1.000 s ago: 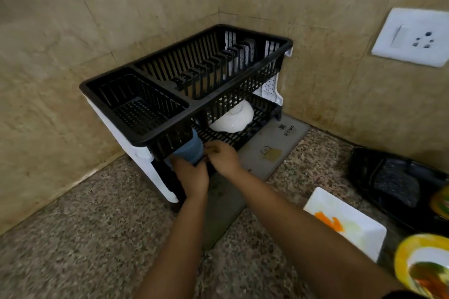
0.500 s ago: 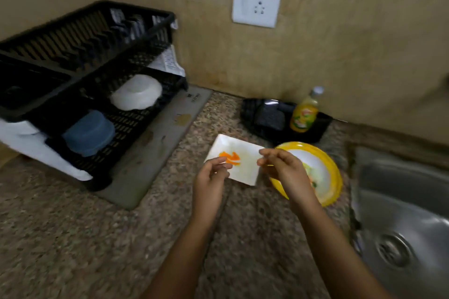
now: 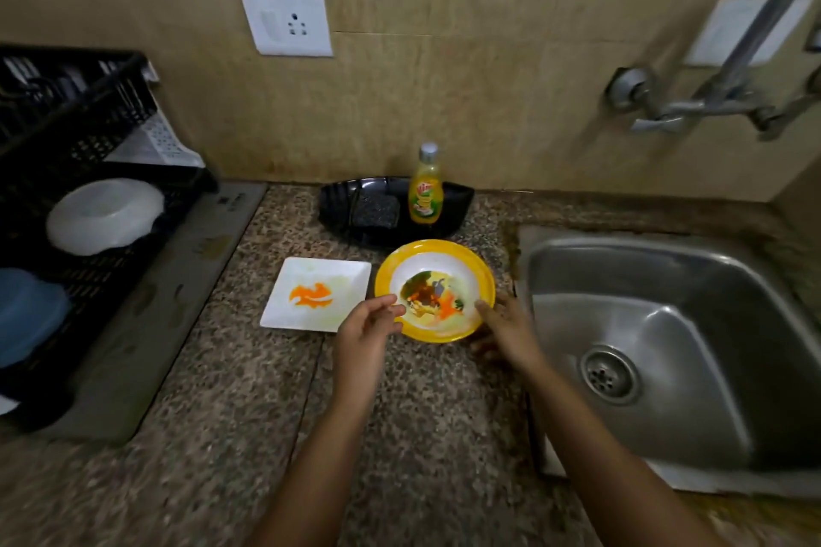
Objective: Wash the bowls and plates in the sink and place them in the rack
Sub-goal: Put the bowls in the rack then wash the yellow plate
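A yellow-rimmed bowl [image 3: 435,290] with food smears stands on the granite counter just left of the steel sink [image 3: 666,342]. A white square plate [image 3: 317,293] with orange stains lies to the bowl's left. My left hand [image 3: 366,333] reaches the bowl's near left rim, fingers apart. My right hand [image 3: 506,331] is at its near right rim, fingers spread, holding nothing. The black dish rack [image 3: 80,133] at the far left holds an upturned white bowl [image 3: 104,215] and a blue bowl [image 3: 26,315] on its lower tier.
A black tray [image 3: 457,200] behind the bowl carries a dark scrub pad [image 3: 373,211] and a yellow dish-soap bottle [image 3: 425,187]. A tap [image 3: 728,71] juts from the wall over the sink. A grey drain mat [image 3: 146,338] lies under the rack. A wall socket [image 3: 286,20] sits above.
My view swung right from the rack to the counter and sink. Both hands left the blue bowl in the rack and moved to either side of the yellow-rimmed bowl.
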